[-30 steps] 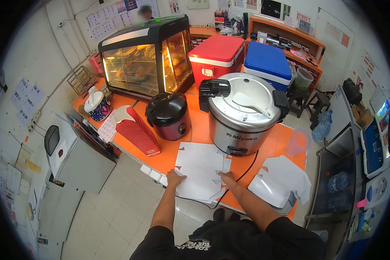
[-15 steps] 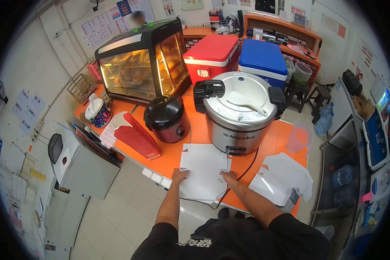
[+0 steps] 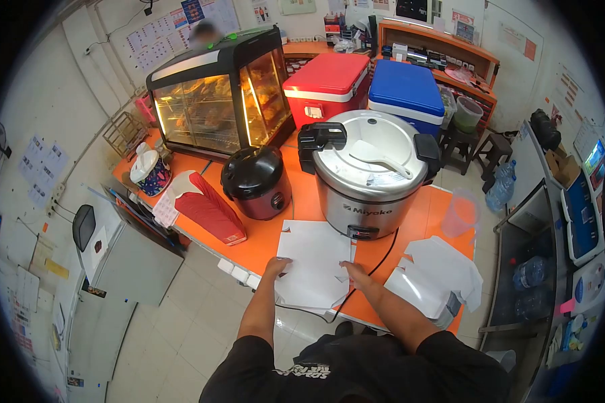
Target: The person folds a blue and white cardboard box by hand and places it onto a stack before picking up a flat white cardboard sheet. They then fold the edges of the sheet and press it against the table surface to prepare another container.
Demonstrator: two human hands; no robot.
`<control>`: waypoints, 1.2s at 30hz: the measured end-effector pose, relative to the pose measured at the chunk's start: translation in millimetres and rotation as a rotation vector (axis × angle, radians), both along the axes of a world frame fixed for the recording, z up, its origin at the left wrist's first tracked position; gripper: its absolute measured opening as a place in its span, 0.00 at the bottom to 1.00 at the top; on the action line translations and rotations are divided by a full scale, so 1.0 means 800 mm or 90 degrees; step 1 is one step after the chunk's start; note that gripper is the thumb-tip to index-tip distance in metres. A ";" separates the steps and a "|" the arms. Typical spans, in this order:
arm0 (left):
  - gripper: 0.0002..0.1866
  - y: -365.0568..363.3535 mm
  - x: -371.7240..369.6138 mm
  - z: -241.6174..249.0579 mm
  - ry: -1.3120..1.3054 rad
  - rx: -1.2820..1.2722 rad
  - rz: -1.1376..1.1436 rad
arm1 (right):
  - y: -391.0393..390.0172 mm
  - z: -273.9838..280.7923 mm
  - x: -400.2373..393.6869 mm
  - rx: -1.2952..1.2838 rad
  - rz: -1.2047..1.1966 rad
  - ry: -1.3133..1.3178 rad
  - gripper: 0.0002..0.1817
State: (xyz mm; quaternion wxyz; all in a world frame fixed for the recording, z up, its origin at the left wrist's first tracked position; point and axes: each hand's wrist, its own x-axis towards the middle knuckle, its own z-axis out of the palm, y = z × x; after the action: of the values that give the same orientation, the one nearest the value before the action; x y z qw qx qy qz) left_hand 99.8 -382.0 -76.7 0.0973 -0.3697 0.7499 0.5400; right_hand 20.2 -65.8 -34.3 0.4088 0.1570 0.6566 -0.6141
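A flat white cardboard box blank (image 3: 314, 262) lies on the orange counter (image 3: 275, 235) in front of a big silver rice cooker (image 3: 366, 171). My left hand (image 3: 276, 266) rests on the blank's left edge, fingers pressing down. At the blank's right edge my right hand (image 3: 351, 271) pinches a small flap. More white blanks are stacked at the right (image 3: 433, 282).
A small black and maroon rice cooker (image 3: 255, 181) and red packets (image 3: 208, 208) stand at the left. Behind are a lit food warmer (image 3: 215, 94), a red cooler (image 3: 326, 77) and a blue cooler (image 3: 410, 91). A black cable (image 3: 376, 265) runs beside my right hand.
My hands have shifted slightly up along the blank's edges, and the blank looks narrower, its side flaps folded in. The camera view has moved a little.
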 end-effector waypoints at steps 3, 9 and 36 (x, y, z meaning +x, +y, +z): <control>0.15 0.002 0.005 0.009 0.043 0.004 -0.014 | -0.011 -0.019 -0.009 0.069 -0.003 -0.007 0.25; 0.17 0.005 0.011 -0.005 0.052 0.006 0.022 | -0.021 -0.070 -0.020 0.083 -0.038 0.033 0.28; 0.17 0.092 0.073 0.219 0.325 -0.050 0.111 | -0.013 -0.102 -0.008 0.134 0.214 0.324 0.44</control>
State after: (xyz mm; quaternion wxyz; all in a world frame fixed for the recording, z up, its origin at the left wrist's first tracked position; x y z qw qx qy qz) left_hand 158.0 -308.4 98.2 -0.1559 -0.2883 0.7360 0.5923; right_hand 13.5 -76.2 -115.5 0.3086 -0.0711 0.8143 -0.4865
